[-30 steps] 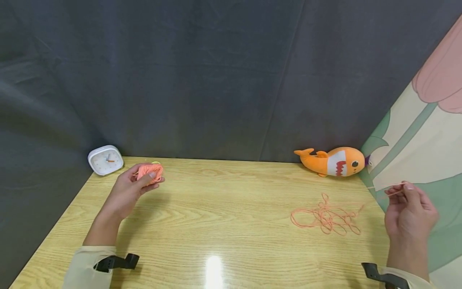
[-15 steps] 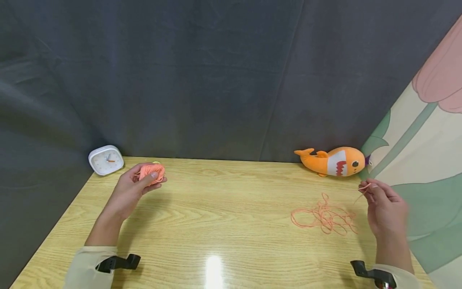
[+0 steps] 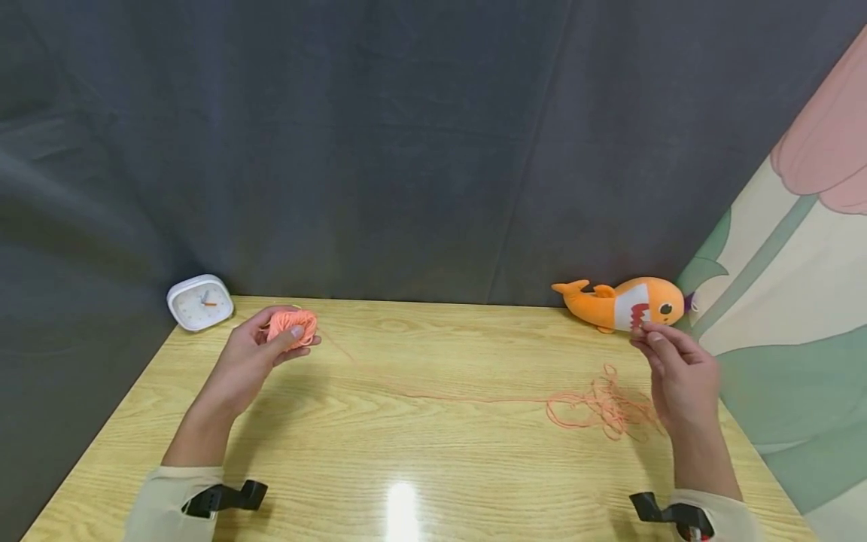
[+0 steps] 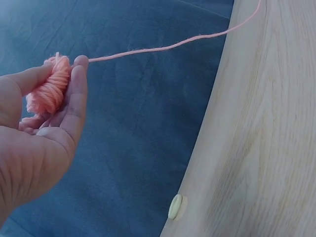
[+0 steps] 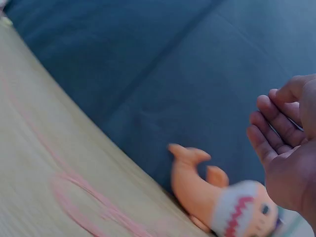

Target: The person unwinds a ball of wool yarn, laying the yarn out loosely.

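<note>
In the head view my left hand [image 3: 247,360] holds a small ball of coral yarn [image 3: 293,329] above the table's left side, thumb on the near face. From the ball [image 4: 51,85], in the left wrist view, a strand [image 4: 168,47] runs past the fingertips to the table. The strand leads right into a loose tangle of yarn [image 3: 606,406] lying on the table. My right hand [image 3: 684,373] hovers beside the tangle, in front of the plush shark, thumb close to the index finger. No yarn shows in the loosely bent fingers of the right hand [image 5: 289,133] in the right wrist view.
A white clock [image 3: 200,302] stands at the back left corner. The orange plush shark [image 3: 589,305] lies at the back right against the dark curtain [image 3: 379,150]. A pale yellow oval object [image 4: 175,206] sits by the table's back edge. A printed cloth [image 3: 813,301] hangs at right.
My right hand has come leftward from beyond the table's right edge, and the strand it pinched no longer shows in it. A strand now lies slack from ball to tangle. The left hand shifts slightly right.
</note>
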A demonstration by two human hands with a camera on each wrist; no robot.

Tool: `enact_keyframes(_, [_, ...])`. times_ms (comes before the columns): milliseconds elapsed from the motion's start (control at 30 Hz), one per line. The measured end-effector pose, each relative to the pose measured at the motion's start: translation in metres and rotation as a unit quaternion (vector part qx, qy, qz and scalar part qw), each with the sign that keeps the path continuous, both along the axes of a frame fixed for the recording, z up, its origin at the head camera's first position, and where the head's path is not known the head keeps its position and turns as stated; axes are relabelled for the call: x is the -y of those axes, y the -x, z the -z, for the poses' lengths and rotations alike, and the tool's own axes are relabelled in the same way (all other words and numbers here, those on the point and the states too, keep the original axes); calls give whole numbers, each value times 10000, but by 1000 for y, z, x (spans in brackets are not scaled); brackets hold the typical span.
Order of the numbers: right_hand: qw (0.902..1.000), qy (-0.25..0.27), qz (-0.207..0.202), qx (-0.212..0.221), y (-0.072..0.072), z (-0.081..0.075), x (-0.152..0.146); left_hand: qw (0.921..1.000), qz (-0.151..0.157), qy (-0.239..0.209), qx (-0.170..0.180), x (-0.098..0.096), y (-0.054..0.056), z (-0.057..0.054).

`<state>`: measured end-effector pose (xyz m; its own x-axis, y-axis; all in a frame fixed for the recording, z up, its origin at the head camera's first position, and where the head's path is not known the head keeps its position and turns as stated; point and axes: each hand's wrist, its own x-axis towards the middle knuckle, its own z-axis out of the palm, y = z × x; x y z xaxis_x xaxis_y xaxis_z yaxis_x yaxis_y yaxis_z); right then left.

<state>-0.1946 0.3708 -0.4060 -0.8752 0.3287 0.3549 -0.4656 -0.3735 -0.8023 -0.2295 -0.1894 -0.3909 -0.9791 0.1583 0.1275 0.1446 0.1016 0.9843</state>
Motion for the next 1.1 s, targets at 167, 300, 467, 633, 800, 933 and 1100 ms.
enact_keyframes(167, [9972, -425, -589, -199, 16, 6, 38, 10000, -8, 6, -48, -2, -2, -2])
enact_keyframes(300, [9946, -709, -750, -52, 28, 14, 69, 9999, -6, -128, -84, -1, -3, -2])
enact_keyframes(467, [9856, -1348, -931, 407, 39, 17, 107, 9995, 20, -267, -138, 1, -2, -2])
enact_keyframes(633, [9734, -1872, -1171, 616, 47, 20, 144, 9992, 24, -365, -174, 3, -3, -3])
enact_keyframes(800, [9647, -2064, -1527, 581, 54, 28, 176, 9995, 14, -306, -99, 3, -4, -4])
enact_keyframes(933, [9623, -2035, -1688, 634, 58, 35, 196, 9993, 74, -357, -64, 1, -4, -4])
enact_keyframes(1100, [9578, -2117, -1743, 865, 61, 43, 216, 9987, 125, -487, -112, -1, -3, -5])
